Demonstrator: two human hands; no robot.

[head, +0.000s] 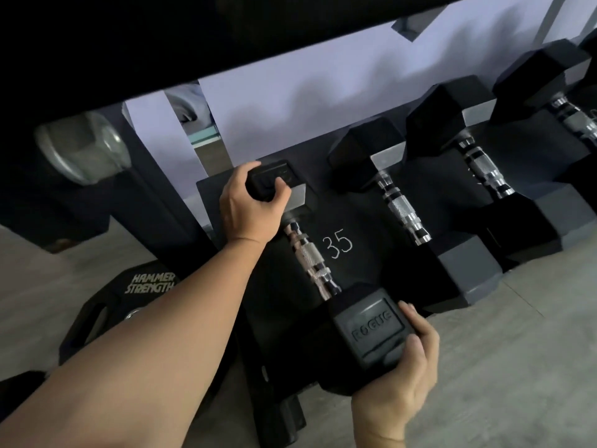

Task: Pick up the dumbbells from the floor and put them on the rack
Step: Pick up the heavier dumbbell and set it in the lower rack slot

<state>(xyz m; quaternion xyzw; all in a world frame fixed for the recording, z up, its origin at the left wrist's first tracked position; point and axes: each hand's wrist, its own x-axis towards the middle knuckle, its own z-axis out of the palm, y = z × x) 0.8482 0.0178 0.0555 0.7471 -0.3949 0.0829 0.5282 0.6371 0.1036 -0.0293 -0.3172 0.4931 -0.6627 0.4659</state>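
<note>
A black hex dumbbell with a chrome knurled handle lies on the lowest black shelf of the rack, beside a white "35" marked on the shelf. My left hand grips its far head from above. My right hand cups its near head, which reads "ROGUE", from below and the side. Two more black hex dumbbells rest on the same shelf to the right, and part of a third shows at the right edge.
A black "HAMMER STRENGTH" weight plate lies on the grey floor at the lower left. The rack's black upright stands left of the shelf. A dark upper shelf overhangs the top of the view. A pale wall is behind.
</note>
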